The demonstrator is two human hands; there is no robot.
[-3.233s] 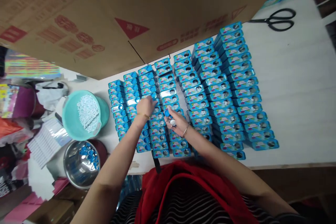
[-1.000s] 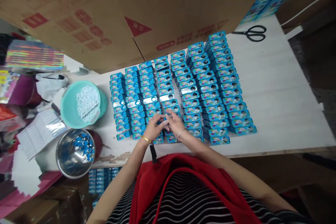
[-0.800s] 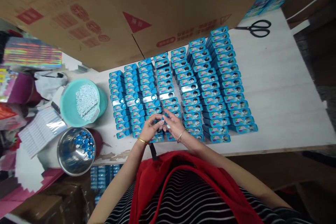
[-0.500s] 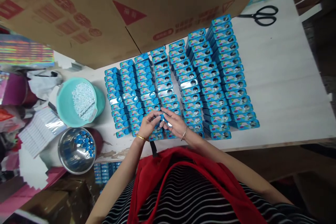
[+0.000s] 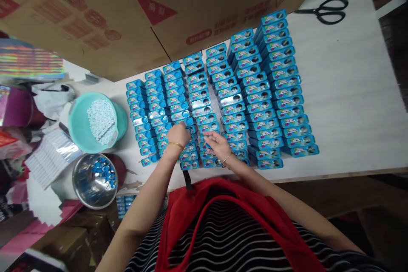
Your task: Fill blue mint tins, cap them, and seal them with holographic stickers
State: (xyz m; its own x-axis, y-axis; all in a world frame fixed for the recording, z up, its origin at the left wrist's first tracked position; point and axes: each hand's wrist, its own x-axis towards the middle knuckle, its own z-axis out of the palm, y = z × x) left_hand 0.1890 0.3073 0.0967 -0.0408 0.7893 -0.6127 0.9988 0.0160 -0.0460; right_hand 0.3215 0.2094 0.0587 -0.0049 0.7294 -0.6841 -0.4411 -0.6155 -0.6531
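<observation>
Rows of narrow blue printed boxes [image 5: 266, 125] stand close together, each with a round spot at one end of its top. In the left columns those spots are plain blue, while further right they look dark or greyish. My left hand [image 5: 179, 135] is bent down over the third column from the left, its closed fingertips at a box top; what they grip is hidden. To the right of it, my right hand [image 5: 219, 146] hovers above the boxes with its fingers curled around a small blue round piece [image 5: 208, 145].
A metal bowl [image 5: 78, 187] with small blue and silver round pieces stands at the left edge, beside a turquoise tub [image 5: 121, 123] holding many small white pieces. Large cardboard boxes [image 5: 127, 46] line the table's back. Black scissors [image 5: 331, 10] lie at the back right.
My hands were together over the boxes and have parted. The left moved left and up to a box top; the right moved slightly right, with the small blue piece in its fingers.
</observation>
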